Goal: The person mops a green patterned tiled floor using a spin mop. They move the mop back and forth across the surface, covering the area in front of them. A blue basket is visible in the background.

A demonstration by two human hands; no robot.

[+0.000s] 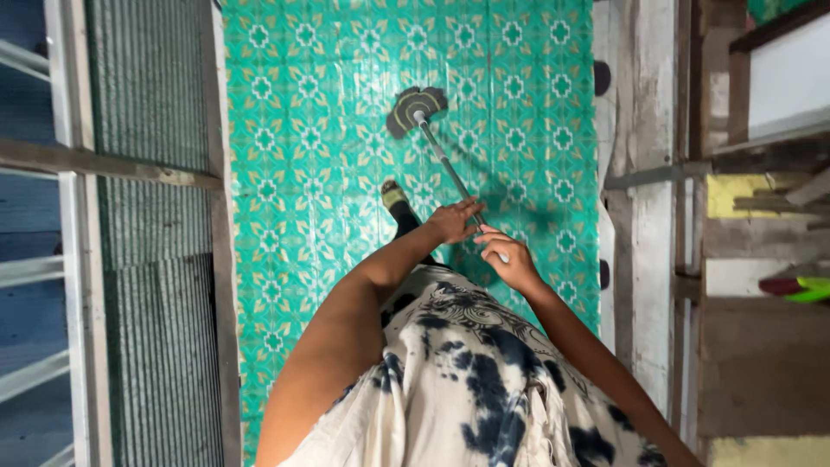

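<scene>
I look straight down at a green patterned floor [328, 104]. A mop with a thin metal handle [443, 163] reaches forward to its dark fan-shaped head [413, 108], which rests on the floor. My left hand [452, 221] grips the handle higher toward the head. My right hand [510, 259] is closed around the handle's near end. One foot in a dark slipper [396, 201] shows on the floor just left of the handle. My white and dark-blue patterned shirt [467, 372] fills the lower middle.
A corrugated metal wall with wooden rails [147, 225] runs along the left. On the right stand weathered wooden posts [644, 216] and shelves [761, 225], with a red and green object [800, 287] at the far right edge.
</scene>
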